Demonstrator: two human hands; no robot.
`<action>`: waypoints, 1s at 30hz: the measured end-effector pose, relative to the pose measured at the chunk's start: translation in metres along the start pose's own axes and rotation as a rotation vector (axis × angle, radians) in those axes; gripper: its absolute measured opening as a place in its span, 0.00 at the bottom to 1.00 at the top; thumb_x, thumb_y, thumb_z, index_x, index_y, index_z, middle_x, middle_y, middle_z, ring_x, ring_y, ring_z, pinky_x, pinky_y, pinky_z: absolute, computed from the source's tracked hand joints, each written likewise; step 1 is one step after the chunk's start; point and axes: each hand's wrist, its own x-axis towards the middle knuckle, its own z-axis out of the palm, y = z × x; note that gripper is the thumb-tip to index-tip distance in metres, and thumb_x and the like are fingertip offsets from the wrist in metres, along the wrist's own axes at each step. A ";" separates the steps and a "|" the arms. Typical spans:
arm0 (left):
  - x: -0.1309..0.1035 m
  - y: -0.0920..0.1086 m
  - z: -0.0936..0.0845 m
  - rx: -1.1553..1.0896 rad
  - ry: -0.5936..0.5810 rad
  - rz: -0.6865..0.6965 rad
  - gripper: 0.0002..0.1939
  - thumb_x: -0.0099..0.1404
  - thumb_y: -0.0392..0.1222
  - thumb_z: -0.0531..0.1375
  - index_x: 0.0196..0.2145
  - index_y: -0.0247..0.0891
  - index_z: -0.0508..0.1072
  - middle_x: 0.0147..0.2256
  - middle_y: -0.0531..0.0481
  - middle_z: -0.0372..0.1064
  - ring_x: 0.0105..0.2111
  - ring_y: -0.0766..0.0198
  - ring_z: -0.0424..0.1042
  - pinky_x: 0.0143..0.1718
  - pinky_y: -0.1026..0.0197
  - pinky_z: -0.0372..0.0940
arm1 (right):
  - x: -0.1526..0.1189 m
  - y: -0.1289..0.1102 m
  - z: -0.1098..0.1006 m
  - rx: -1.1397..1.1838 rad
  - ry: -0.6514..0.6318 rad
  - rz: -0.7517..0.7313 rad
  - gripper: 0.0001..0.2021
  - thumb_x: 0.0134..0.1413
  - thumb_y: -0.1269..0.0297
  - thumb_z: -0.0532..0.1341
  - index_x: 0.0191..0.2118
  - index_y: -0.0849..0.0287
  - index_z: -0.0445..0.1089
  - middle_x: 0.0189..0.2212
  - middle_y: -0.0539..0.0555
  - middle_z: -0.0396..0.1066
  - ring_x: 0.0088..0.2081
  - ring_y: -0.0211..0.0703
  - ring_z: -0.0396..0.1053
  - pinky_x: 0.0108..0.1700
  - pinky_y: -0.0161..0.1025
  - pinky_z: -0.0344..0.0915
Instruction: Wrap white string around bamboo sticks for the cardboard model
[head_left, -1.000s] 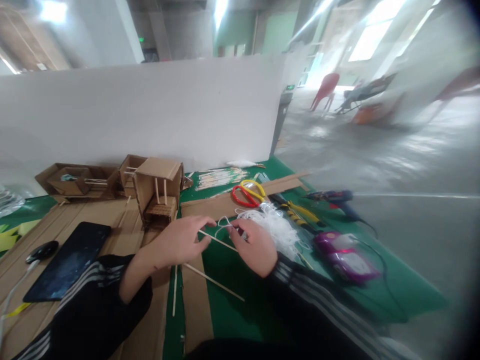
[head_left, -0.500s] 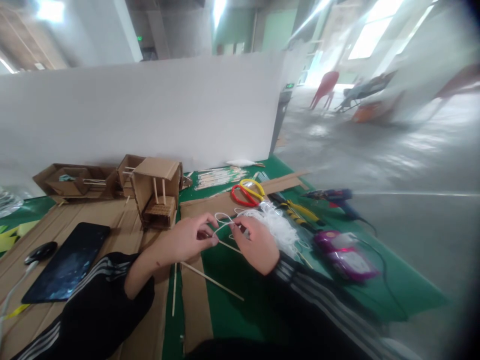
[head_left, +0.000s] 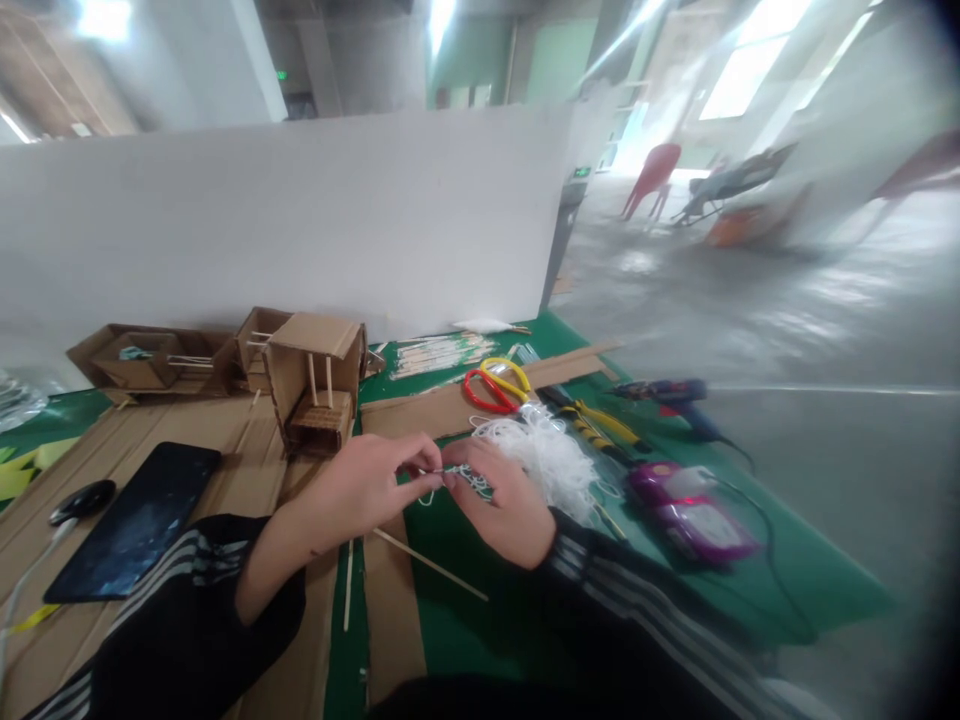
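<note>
Thumb and forefinger of my left hand [head_left: 379, 485] pinch white string [head_left: 429, 495] above the green tabletop. My right hand [head_left: 506, 500] meets it fingertip to fingertip, closed on the same string, with small loops [head_left: 474, 482] showing beneath its fingers. A tangled heap of white string [head_left: 551, 455] lies just beyond my right hand. Below my hands, a thin wooden stick [head_left: 431, 565] rests across a cardboard strip [head_left: 394, 620]. Behind my left hand stands an open cardboard box [head_left: 315, 385] with two upright sticks inside.
Red-and-yellow scissors [head_left: 491, 392], pliers [head_left: 611, 425], a glue gun [head_left: 667, 392] and a purple power strip [head_left: 694, 510] lie to the right. A black phone [head_left: 139, 520] and a mouse [head_left: 82, 503] are at left. Behind stands a white panel [head_left: 300, 220].
My two hands have come together until their fingertips meet. The open string loop that stood between them has been drawn in, and loops now show under my right fingers.
</note>
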 end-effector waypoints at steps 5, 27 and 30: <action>0.000 0.000 -0.001 -0.056 -0.009 -0.026 0.09 0.62 0.50 0.59 0.38 0.45 0.69 0.35 0.57 0.77 0.36 0.62 0.77 0.35 0.64 0.66 | 0.000 0.001 0.003 -0.008 0.040 0.049 0.05 0.57 0.72 0.56 0.33 0.58 0.68 0.32 0.53 0.72 0.36 0.42 0.68 0.41 0.40 0.64; 0.000 0.001 0.002 0.236 0.061 0.073 0.05 0.60 0.43 0.56 0.32 0.44 0.72 0.31 0.57 0.75 0.31 0.64 0.72 0.32 0.64 0.59 | -0.002 -0.002 0.004 -0.044 0.044 0.031 0.06 0.53 0.75 0.54 0.30 0.57 0.63 0.30 0.53 0.68 0.35 0.43 0.66 0.39 0.40 0.63; -0.001 0.000 0.002 0.271 0.070 0.068 0.04 0.60 0.43 0.57 0.31 0.45 0.72 0.30 0.57 0.74 0.32 0.63 0.71 0.32 0.63 0.59 | -0.002 -0.003 0.005 -0.049 0.049 0.032 0.06 0.53 0.74 0.54 0.29 0.57 0.63 0.30 0.53 0.68 0.35 0.43 0.65 0.38 0.40 0.63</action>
